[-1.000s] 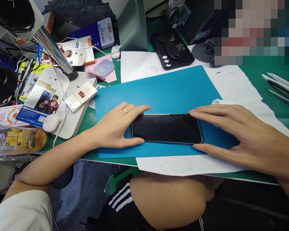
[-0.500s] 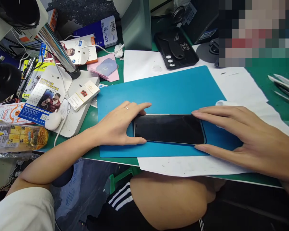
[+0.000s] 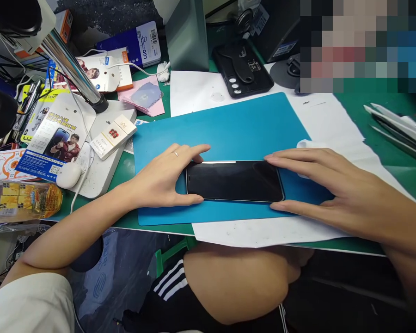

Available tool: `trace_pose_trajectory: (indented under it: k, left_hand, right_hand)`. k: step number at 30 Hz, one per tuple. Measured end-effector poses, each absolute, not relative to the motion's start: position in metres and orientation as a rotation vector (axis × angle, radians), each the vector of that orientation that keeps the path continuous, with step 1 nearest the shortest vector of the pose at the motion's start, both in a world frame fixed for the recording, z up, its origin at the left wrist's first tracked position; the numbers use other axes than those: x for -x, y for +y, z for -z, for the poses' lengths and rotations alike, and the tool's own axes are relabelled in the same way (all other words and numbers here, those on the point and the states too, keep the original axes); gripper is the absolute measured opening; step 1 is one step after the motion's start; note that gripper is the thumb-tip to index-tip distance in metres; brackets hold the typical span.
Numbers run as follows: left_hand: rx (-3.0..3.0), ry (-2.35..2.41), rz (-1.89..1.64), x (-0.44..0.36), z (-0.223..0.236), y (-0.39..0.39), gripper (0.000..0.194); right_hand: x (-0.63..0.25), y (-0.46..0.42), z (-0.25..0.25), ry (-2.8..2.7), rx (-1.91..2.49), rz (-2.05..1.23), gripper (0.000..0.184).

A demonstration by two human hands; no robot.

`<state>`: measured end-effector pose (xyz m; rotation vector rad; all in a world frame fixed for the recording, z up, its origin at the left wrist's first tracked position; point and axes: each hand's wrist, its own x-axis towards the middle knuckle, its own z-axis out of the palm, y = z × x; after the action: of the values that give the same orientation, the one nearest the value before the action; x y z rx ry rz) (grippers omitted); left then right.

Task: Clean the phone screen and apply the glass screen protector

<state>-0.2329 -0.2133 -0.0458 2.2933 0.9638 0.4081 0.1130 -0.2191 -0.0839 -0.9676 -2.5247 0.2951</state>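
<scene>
A smartphone (image 3: 234, 181) with a dark screen lies face up and lengthwise on the blue mat (image 3: 208, 125). At its left end, my left hand (image 3: 164, 178) grips the long edges, thumb on the near side and fingers on the far side. My right hand (image 3: 329, 189) holds the right end the same way, fingertips at the far edge and thumb at the near corner. The screen between the hands is uncovered and shows a faint reflection.
White paper (image 3: 242, 233) lies under the mat. Behind it rests a black phone case (image 3: 242, 69). Tweezers-like tools (image 3: 398, 125) lie at right. On the left are a cigarette pack (image 3: 113, 136), a lamp or microscope stand (image 3: 79, 74) and a bottle (image 3: 24, 200).
The whole scene has shifted slightly left as my head turned. Both hands and the smartphone keep their places on the mat.
</scene>
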Motion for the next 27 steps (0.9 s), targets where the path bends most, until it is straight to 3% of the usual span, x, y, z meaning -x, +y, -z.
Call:
trace_pose_trajectory:
  k: [27]
  left_hand:
    - [-2.319, 0.929, -0.428, 0.2327, 0.0477, -0.2117, 0.082]
  right_hand:
    - [-0.1148, -0.2218, 0.0822, -2.479, 0.992, -0.305, 0.066]
